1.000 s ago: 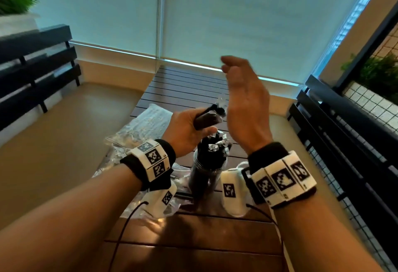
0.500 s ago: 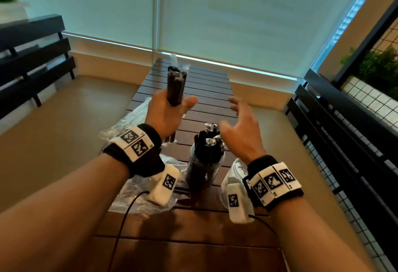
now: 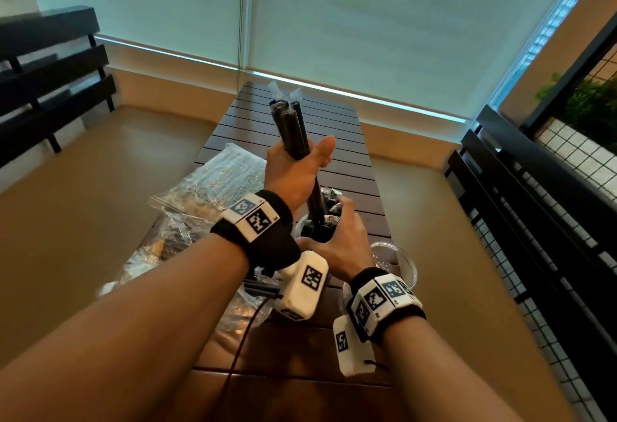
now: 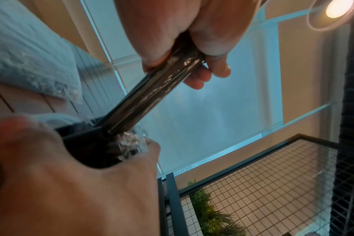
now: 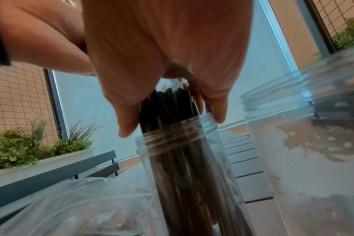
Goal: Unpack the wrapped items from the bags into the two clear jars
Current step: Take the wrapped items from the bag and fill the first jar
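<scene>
Gripping a bundle of wrapped sticks (image 3: 291,127), left hand (image 3: 293,171); right hand (image 3: 344,241) clasps the packed jar (image 5: 184,159) at its rim.

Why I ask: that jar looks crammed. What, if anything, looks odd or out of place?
Nothing spilled or damaged. The jar is packed: wrapped sticks stand well above its rim, bunched by the right hand, while the left hand holds a bundle tilted at its mouth. The second jar looks empty.

Slatted wooden worktop (image 3: 337,157) | pale roller blinds (image 3: 384,21) | tan floor (image 3: 83,181) | black railings (image 3: 534,208) | lit ceiling lamp (image 4: 336,8)
</scene>
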A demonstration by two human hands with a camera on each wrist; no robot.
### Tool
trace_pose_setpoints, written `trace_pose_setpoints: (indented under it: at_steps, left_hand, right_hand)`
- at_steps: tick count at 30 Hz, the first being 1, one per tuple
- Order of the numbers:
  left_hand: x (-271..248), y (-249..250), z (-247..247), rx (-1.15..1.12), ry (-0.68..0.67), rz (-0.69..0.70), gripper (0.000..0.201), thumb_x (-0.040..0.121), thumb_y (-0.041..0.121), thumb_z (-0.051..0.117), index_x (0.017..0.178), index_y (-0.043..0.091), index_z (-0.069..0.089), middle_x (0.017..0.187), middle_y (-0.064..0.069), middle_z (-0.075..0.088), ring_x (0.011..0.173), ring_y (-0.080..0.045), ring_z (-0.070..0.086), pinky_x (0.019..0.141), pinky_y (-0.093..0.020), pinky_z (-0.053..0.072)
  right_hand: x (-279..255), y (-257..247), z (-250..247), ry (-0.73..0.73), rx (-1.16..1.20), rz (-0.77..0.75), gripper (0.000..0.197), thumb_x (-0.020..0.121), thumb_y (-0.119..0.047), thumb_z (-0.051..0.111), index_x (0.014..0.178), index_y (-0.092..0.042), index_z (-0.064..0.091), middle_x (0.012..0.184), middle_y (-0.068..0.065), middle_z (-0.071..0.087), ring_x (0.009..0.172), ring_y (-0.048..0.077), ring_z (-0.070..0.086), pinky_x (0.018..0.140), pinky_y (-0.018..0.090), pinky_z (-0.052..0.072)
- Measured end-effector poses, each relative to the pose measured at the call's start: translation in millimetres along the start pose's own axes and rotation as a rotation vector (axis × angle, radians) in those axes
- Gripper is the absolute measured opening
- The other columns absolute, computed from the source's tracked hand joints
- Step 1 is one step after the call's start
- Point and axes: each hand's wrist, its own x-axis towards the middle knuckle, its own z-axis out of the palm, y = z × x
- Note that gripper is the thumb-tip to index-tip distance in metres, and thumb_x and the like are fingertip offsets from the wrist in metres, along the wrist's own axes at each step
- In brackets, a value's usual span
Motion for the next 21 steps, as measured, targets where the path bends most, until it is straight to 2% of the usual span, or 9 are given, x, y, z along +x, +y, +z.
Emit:
trace_pose_setpoints:
  at_steps: [2,6,9,12,15,17,21]
  left_hand:
    - [-0.3,-5.3,4.4,-0.029,0.012,-0.046,0.03,0.083,0.031,0.075,0.064,0.018,0.056,0.073,-0.006,0.067,0.077,-0.017,0.067,0.089,-0.043,0.053]
    - [0.9,-15.3,5.5,0.014,-0.013,-0.025,0.029,0.081,0.031,0.077,0.066,0.014,0.058,0.072,-0.005,0.067,0.083,-0.029,0.069,0.093,-0.051,0.052]
    - [3.8,-10.0,5.0,0.058,-0.022,0.037,0.03,0.079,0.034,0.078,0.064,0.017,0.059,0.066,-0.001,0.067,0.074,-0.021,0.069,0.089,-0.048,0.054]
    - [8.3,-5.4,4.6,0.041,0.067,0.033,0.029,0.077,0.037,0.079,0.066,0.021,0.058,0.058,0.005,0.063,0.067,-0.013,0.067,0.084,-0.045,0.056]
    - [16.1,-9.3,-1.4,-0.027,0.219,-0.024,0.026,0.077,0.041,0.078,0.075,0.022,0.061,0.061,0.007,0.062,0.065,-0.011,0.065,0.084,-0.045,0.057]
    - [19.5,-17.3,-5.4,-0.029,0.274,-0.062,0.028,0.077,0.044,0.078,0.077,0.023,0.061,0.06,0.007,0.062,0.064,-0.011,0.064,0.085,-0.046,0.057]
    - [13.0,-32.5,-0.3,0.03,0.227,-0.091,0.032,0.074,0.05,0.078,0.071,0.024,0.059,0.058,0.006,0.063,0.067,-0.015,0.067,0.085,-0.049,0.056]
  right_hand:
    - [1.5,2.9,2.0,0.038,0.015,0.01,0.091,0.066,-0.039,0.083,0.139,-0.026,0.03,0.126,0.007,0.048,0.112,0.023,0.053,0.085,0.029,0.044]
    - [2.5,12.4,2.1,0.085,-0.005,-0.012,0.08,0.072,-0.038,0.08,0.135,-0.029,0.032,0.125,0.005,0.05,0.111,0.021,0.055,0.082,0.026,0.044]
    - [2.9,16.4,1.9,0.098,-0.012,-0.02,0.076,0.075,-0.038,0.079,0.134,-0.029,0.033,0.124,0.004,0.052,0.11,0.021,0.056,0.083,0.028,0.046]
    - [3.8,16.3,3.2,0.121,-0.051,-0.02,0.072,0.078,-0.038,0.076,0.134,-0.027,0.032,0.119,0.003,0.053,0.104,0.02,0.056,0.08,0.027,0.044]
    - [4.8,15.9,4.5,0.122,-0.082,-0.023,0.07,0.079,-0.039,0.074,0.133,-0.026,0.032,0.112,0.001,0.051,0.096,0.017,0.053,0.077,0.028,0.044]
    - [4.9,16.8,4.9,0.132,-0.096,-0.028,0.07,0.078,-0.039,0.074,0.132,-0.026,0.032,0.11,0.001,0.051,0.091,0.014,0.049,0.076,0.028,0.045]
    - [5.0,15.9,5.6,0.136,-0.082,-0.043,0.067,0.079,-0.035,0.074,0.131,-0.025,0.033,0.108,0.001,0.052,0.089,0.013,0.05,0.075,0.028,0.047]
